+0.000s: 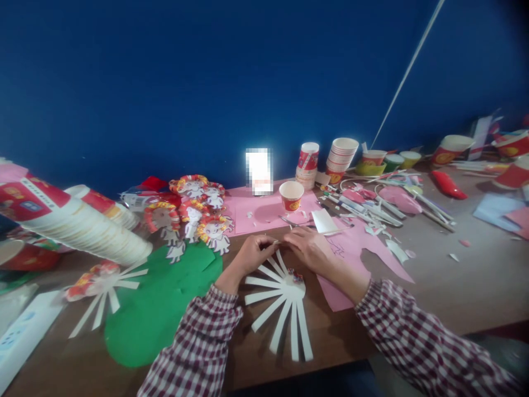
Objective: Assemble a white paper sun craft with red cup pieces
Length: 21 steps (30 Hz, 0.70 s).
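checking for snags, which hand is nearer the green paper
Left. The left hand is right of the green paper; the right hand is farther right, past the left one.

Two fanned paper cutouts; one green sheet

The person wears loose sleeves checked in dark maroon and white, the small squares forming a gingham grid. Both the left sleeve and the right sleeve crease in soft folds and gather into puckered cuffs. The left hand and right hand are bare.
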Each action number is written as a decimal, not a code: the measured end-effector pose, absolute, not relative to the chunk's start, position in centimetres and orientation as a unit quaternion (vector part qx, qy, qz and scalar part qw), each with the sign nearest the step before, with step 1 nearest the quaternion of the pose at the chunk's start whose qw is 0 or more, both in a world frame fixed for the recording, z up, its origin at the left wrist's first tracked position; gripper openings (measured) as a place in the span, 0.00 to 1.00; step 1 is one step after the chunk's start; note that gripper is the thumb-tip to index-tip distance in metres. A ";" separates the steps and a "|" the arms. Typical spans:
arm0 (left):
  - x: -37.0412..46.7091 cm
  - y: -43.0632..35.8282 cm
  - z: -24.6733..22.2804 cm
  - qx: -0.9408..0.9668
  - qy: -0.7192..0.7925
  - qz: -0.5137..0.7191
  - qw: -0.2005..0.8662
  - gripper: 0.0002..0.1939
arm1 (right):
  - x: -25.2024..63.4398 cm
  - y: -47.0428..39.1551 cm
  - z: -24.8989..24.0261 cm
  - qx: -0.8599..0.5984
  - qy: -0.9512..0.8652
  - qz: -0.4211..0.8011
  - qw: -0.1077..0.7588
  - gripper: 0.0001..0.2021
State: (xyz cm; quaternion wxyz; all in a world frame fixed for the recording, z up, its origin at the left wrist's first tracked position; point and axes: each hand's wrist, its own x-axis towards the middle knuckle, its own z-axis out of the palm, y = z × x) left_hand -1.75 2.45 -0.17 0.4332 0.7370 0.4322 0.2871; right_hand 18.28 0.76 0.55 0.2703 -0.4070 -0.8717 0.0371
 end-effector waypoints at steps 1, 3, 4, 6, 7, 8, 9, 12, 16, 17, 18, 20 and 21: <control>-1.8 2.5 -0.2 0.736 0.433 0.288 0.434 0.16 | 18.3 0.8 0.5 -0.407 -0.872 0.037 0.270 0.07; -1.8 2.5 -0.4 0.732 0.435 0.288 0.439 0.17 | 18.3 0.8 0.4 -0.408 -0.871 0.038 0.271 0.07; -1.8 2.6 -0.5 0.729 0.437 0.287 0.442 0.17 | 18.3 0.8 0.4 -0.409 -0.870 0.040 0.273 0.07; -1.9 2.6 -0.6 0.726 0.439 0.287 0.446 0.17 | 18.3 0.8 0.4 -0.411 -0.867 0.044 0.277 0.07; -1.9 2.6 -0.6 0.727 0.436 0.286 0.447 0.17 | 18.2 0.8 0.4 -0.410 -0.867 0.046 0.279 0.07; -1.9 2.5 -0.6 0.729 0.432 0.286 0.447 0.17 | 18.2 0.8 0.5 -0.405 -0.869 0.048 0.280 0.07; -1.9 2.5 -0.5 0.733 0.428 0.284 0.446 0.17 | 18.2 0.7 0.5 -0.399 -0.871 0.051 0.280 0.07; -1.9 2.4 -0.3 0.745 0.421 0.275 0.438 0.16 | 18.1 0.6 0.6 -0.383 -0.878 0.057 0.281 0.07; -1.9 2.4 -0.1 0.753 0.419 0.271 0.430 0.16 | 18.1 0.7 0.4 -0.372 -0.881 0.066 0.284 0.08; -1.9 2.4 -0.1 0.751 0.420 0.272 0.431 0.16 | 18.1 0.7 0.3 -0.371 -0.881 0.068 0.286 0.09; -1.9 2.4 -0.1 0.749 0.422 0.272 0.432 0.16 | 18.2 0.7 0.2 -0.369 -0.881 0.070 0.289 0.09; -1.9 2.4 -0.1 0.745 0.427 0.271 0.435 0.16 | 18.2 0.8 0.2 -0.366 -0.879 0.077 0.296 0.10; -1.9 2.4 -0.1 0.744 0.428 0.270 0.436 0.16 | 18.2 0.8 0.2 -0.365 -0.877 0.081 0.301 0.10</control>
